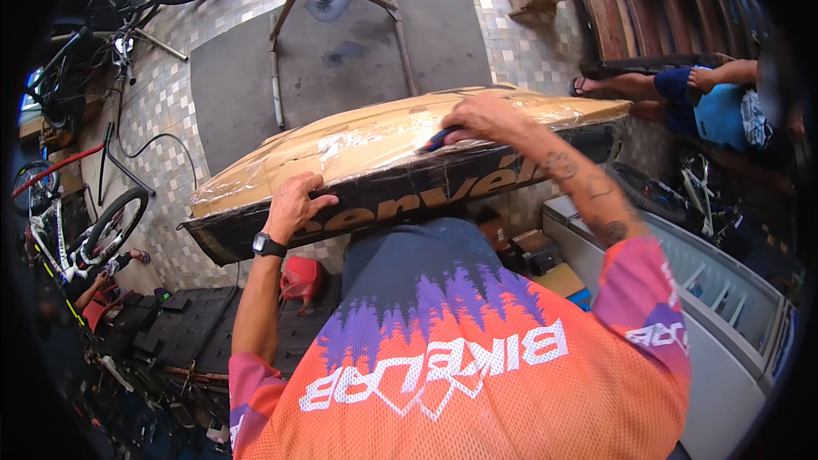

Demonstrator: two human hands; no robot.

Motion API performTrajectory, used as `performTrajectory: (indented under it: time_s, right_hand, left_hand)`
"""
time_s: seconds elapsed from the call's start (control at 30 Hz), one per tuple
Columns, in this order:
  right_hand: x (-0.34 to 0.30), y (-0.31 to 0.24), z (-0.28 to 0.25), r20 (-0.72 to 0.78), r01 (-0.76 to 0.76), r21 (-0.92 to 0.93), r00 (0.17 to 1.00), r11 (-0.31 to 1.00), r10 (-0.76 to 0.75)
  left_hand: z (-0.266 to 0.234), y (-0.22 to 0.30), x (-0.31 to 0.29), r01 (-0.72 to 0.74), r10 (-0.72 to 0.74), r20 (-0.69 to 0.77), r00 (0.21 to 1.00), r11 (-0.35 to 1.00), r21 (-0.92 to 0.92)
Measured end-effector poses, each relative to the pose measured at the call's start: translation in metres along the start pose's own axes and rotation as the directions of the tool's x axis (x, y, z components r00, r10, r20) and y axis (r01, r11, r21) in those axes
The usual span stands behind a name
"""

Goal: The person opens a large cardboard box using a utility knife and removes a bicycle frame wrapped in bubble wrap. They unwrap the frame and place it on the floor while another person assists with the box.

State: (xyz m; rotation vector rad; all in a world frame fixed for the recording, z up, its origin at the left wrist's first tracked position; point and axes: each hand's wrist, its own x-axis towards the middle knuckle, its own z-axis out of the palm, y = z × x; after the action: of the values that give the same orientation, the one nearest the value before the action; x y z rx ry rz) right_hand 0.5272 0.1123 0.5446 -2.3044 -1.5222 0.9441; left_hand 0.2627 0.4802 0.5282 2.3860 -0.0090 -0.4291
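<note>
The right grip (486, 119) is wrapped around a small blue hand tool (438, 138), at the top of a long tan-and-black cardboard box (366, 143). Through my head view, I see the left grip (298, 203), unclenched, touching the box, just before the orange-and-purple shirt (511, 375).

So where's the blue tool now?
Head view, just right of centre: the blue tool is in the right hand, at the near top edge of the cardboard box.

head-worn fisheye view, facing down, cardboard box (294, 154) near
</note>
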Motion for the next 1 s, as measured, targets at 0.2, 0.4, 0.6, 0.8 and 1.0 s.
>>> performTrajectory:
  time_s: [0.2, 0.4, 0.6, 0.8, 1.0]
  right_hand:
    - [-0.081, 0.039, -0.052, 0.125, -0.082, -0.228, 0.986, 0.97, 0.112]
    - [-0.107, 0.034, -0.067, -0.254, -0.212, -0.04, 0.947, 0.976, 0.195]
    - [-0.193, 0.106, -0.072, -0.136, -0.343, -0.077, 0.934, 0.936, 0.331]
    - [-0.276, 0.202, -0.074, -0.353, -0.376, 0.067, 0.857, 0.924, 0.374]
    - [-0.415, 0.3, -0.068, -0.514, -0.554, 0.331, 0.573, 0.764, 0.638]
  left_hand:
    - [-0.003, 0.016, 0.02, 0.098, -0.092, 0.129, 0.987, 0.994, -0.046]
    - [0.04, 0.079, 0.098, 0.017, -0.021, 0.117, 0.993, 0.999, 0.028]
    - [0.09, 0.179, 0.157, -0.216, 0.262, -0.163, 0.951, 0.943, 0.253]
    - [0.162, 0.278, 0.213, -0.207, 0.209, -0.056, 0.976, 0.977, 0.045]
    - [0.202, 0.347, 0.182, -0.112, 0.107, 0.037, 0.994, 0.982, 0.15]
